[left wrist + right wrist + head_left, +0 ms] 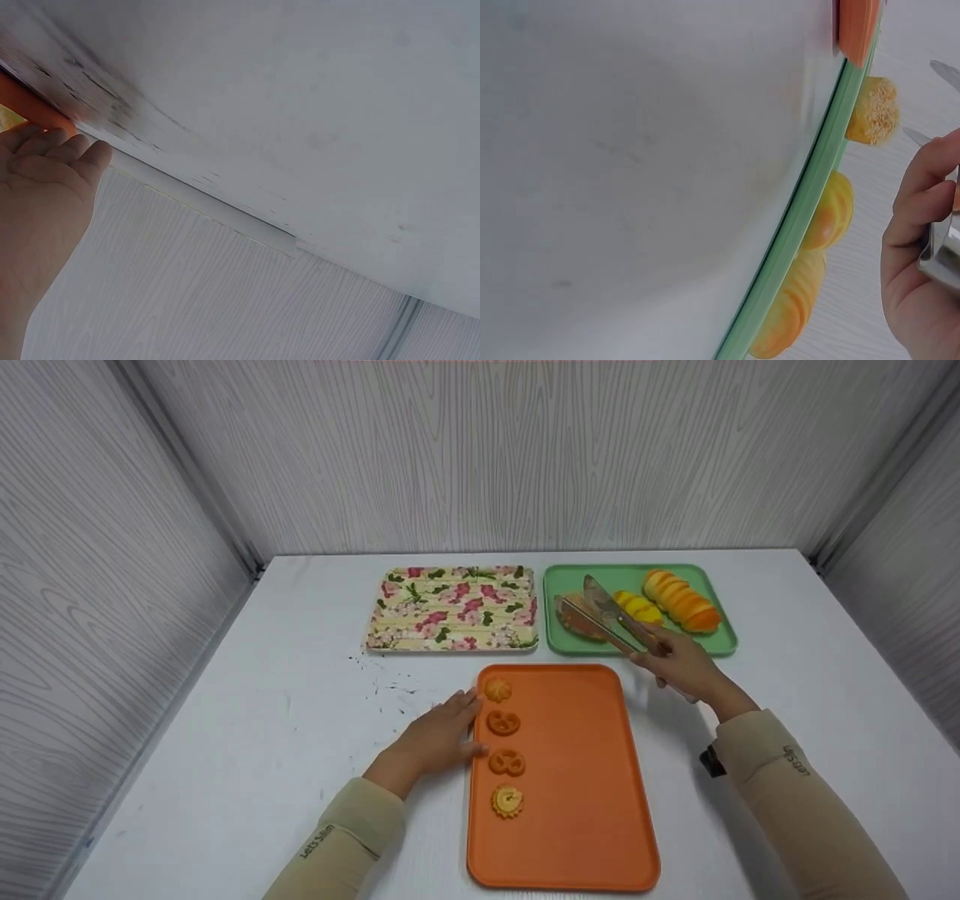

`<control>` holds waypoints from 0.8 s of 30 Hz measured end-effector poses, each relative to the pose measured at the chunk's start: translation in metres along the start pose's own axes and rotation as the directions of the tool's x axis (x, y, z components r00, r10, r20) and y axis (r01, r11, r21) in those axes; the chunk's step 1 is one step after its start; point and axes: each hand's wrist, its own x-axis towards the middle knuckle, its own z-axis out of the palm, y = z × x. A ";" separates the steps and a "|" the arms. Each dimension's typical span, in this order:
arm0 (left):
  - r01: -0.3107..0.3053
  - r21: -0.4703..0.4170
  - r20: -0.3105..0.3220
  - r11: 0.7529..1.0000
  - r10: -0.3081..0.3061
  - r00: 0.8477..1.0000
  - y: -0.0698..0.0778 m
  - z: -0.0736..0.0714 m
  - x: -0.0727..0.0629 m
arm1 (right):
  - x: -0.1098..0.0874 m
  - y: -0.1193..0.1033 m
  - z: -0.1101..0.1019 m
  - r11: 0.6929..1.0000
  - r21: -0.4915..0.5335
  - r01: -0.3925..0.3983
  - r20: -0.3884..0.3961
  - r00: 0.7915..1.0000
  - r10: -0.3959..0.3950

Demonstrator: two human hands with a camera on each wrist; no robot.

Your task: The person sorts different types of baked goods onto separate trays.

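My right hand grips a pair of tongs over the green tray. Their metal arms are spread apart around a crumb-topped bread roll near the tray's left end. Beside that roll lie a small yellow bread and a longer orange-yellow loaf. At the left rim of the orange tray rests my left hand, fingers straight and thumb over the edge. A column of small baked pieces runs down this tray's left side, among them a pretzel and a round fluted cookie.
A floral tray stands left of the green tray, close beside it. Both are near the back wall of the white table. Dark scuff marks show on the tabletop. Grey wood-grain panels also rise at both sides.
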 end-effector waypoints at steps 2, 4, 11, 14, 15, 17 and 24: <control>0.004 -0.003 0.002 1.000 -0.004 1.000 0.000 0.000 0.000 | 0.000 -0.003 0.002 1.000 -0.014 0.015 0.020 1.000 -0.014; 0.008 -0.002 0.002 1.000 -0.008 1.000 0.000 0.001 0.000 | 0.001 -0.005 0.004 0.999 -0.025 0.023 0.035 0.999 -0.022; 0.009 0.010 -0.002 1.000 -0.009 1.000 -0.001 0.001 0.000 | 0.005 -0.013 0.017 0.993 -0.086 0.077 0.078 0.994 -0.070; 0.005 0.019 0.001 1.000 -0.005 1.000 -0.001 0.001 0.000 | 0.006 -0.015 0.022 0.991 -0.092 0.099 0.104 0.991 -0.089; 0.002 0.023 0.001 1.000 -0.002 1.000 -0.001 0.001 0.001 | 0.006 -0.016 0.023 0.990 -0.091 0.106 0.113 0.989 -0.095; 0.000 0.025 0.003 1.000 0.000 1.000 0.000 0.001 0.001 | 0.007 -0.018 0.026 0.988 -0.096 0.120 0.134 0.985 -0.107; 0.020 0.016 0.021 1.000 -0.021 1.000 0.000 0.000 0.001 | 0.009 -0.024 0.033 0.973 -0.098 0.211 0.223 0.957 -0.185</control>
